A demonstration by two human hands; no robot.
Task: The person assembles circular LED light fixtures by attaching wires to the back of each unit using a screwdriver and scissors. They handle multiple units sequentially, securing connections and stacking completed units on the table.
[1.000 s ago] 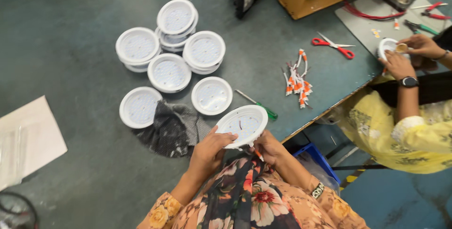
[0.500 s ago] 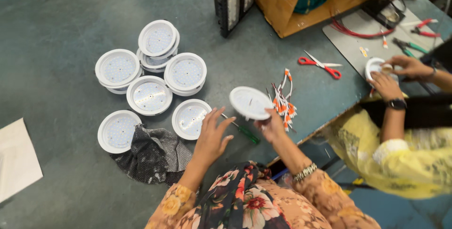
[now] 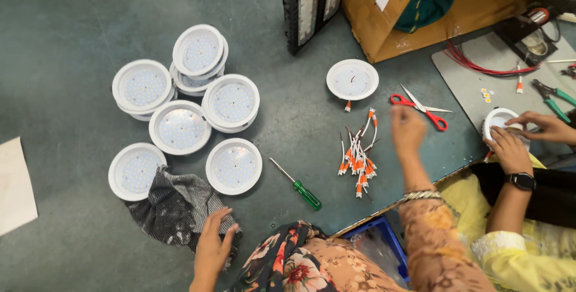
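Left hand: your left hand (image 3: 213, 245) rests fingers spread on the dark cloth (image 3: 174, 208), gripping nothing.
Right hand: your right hand (image 3: 408, 130) hovers empty, loosely curled, between the wire bundle (image 3: 358, 157) and red scissors (image 3: 418, 105).
Lamp: white round lamp (image 3: 352, 79) lies on the table (image 3: 60, 16), apart.

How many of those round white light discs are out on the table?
At least 8: six visible tops clustered left, some stacked, so more may hide; one alone near the scissors; one at the co-worker's hands.

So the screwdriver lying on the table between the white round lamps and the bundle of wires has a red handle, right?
Not quite. The screwdriver has a green handle, as the head view shows; it is the scissors that have red handles. It does lie between the white round lamps and the bundle of wires.
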